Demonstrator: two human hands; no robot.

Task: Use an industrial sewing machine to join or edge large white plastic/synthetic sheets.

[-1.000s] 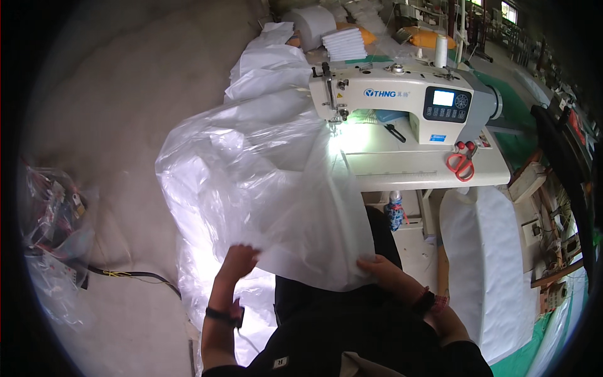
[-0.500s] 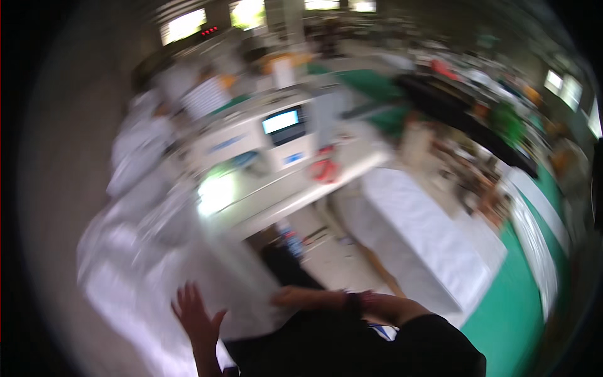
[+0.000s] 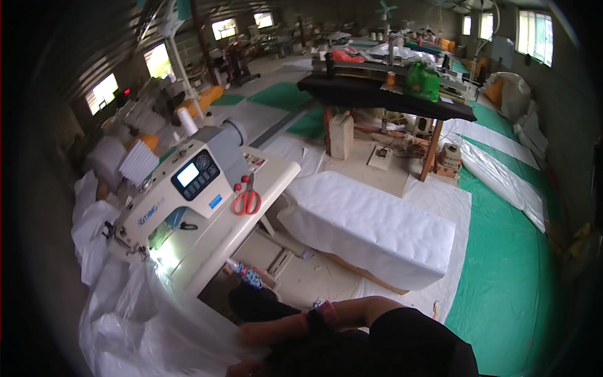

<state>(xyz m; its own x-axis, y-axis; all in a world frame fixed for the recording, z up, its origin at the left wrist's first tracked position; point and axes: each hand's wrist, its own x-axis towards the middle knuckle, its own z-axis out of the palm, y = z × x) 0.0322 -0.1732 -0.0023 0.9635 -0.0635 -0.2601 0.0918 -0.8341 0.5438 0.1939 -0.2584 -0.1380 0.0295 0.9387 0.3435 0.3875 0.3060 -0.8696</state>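
A translucent white plastic sheet [image 3: 157,320] hangs over the near left side of a sewing machine [image 3: 182,188] and fills my lower left. My right hand [image 3: 254,334] lies at the sheet's right edge, its forearm crossing from the right with bands on the wrist. Its fingers are blurred and dim, so their grip cannot be made out. Only a dark, smeared part of my left hand [image 3: 244,368] shows at the lower edge, beside the sheet; its fingers are hidden. The machine's lamp shines on the sheet near the needle. Red-handled scissors [image 3: 247,202] rest on the machine table [image 3: 220,242].
A long white padded block [image 3: 377,220] lies on the floor at right, beside green sheeting [image 3: 502,301]. Beyond it stands a black-covered table [image 3: 383,94] with a green bag [image 3: 423,81]. A bottle [image 3: 245,273] is below the machine table's edge.
My view has swung right, so the machine sits further left. My left hand, spread over the sheet before, has dropped to the lower edge. My right hand is lower and further left.
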